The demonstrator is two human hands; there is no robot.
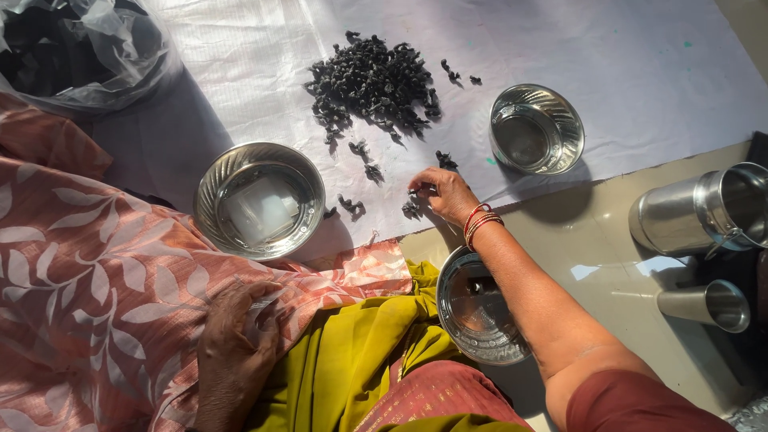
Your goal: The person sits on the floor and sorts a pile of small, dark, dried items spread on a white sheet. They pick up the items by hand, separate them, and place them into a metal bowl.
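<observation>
We work seated on a smooth beige floor point(624, 264), where a white sheet point(640, 72) is spread to carry the materials. A heap of small dark dried pieces point(372, 80) lies near the middle of the sheet, with loose strays trailing toward us. Our right hand point(444, 194), wearing red bangles at the wrist, reaches to the sheet's near edge with its fingertips pinched narrowly on one stray piece point(414, 192). Our left hand point(236, 336) rests loosely curled on the patterned pink cloth point(96, 280) over our lap and holds nothing. A steel bowl point(260, 200) sits to the left of the strays, a second steel bowl point(536, 128) to the right of the heap, and a third steel bowl point(476, 308) lies under the right forearm beside the olive fabric point(360, 360). Steel containers point(696, 216) lie on the floor at the right. We judge these risks: the forearm passes directly over the third bowl and could tip it; a weak pinch could drop the piece off the sheet onto the floor.
</observation>
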